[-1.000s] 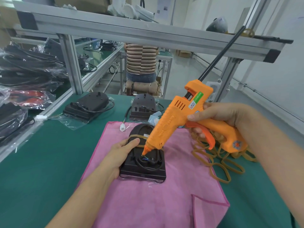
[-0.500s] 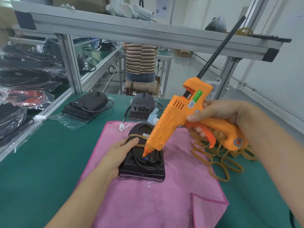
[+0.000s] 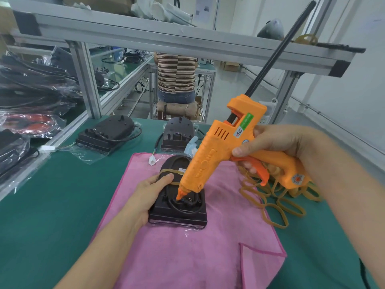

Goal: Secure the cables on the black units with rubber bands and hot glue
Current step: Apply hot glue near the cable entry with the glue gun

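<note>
I sit at a big green table point(image 3: 41, 205). A pink cloth point(image 3: 187, 257) lies on it in front of me. On the cloth sits a black unit point(image 3: 179, 215), flat on its back. Two more black units point(image 3: 106, 132) sit at the far side of the table, off the cloth.

My right hand point(image 3: 277, 147) is wrapped tight around an orange glue gun point(image 3: 210, 155), with one finger on the trigger. The gun tilts down, and its tip touches the looped black cable point(image 3: 177, 207) on the unit.

My left hand point(image 3: 150, 190) grips the left side of the unit, thumb on top. A rubber band point(image 3: 168, 170) goes across the unit by my thumb. A pile of loose rubber bands point(image 3: 270, 203) lies on the table just right of the cloth. A little white plug point(image 3: 152, 162) rests on the cloth's far edge.
</note>
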Available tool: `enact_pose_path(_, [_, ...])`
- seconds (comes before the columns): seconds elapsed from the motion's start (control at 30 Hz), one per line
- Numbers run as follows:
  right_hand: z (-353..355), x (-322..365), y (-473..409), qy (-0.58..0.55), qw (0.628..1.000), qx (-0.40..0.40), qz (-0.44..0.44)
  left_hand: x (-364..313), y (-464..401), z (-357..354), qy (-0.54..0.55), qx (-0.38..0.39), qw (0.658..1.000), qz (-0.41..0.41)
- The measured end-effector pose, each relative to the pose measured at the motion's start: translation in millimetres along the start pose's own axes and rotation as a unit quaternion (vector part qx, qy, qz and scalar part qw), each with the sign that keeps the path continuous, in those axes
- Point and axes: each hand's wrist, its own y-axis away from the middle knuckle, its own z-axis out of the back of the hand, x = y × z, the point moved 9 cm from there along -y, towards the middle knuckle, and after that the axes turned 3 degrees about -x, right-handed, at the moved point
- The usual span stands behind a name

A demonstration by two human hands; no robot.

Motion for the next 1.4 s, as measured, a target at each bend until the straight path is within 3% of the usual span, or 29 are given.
enact_pose_path(1.4, [14, -18, 0, -0.030, 0.999, -0.037, -0.011, 2, -2, 0, 0.006, 0.002, 1.000, 0.000])
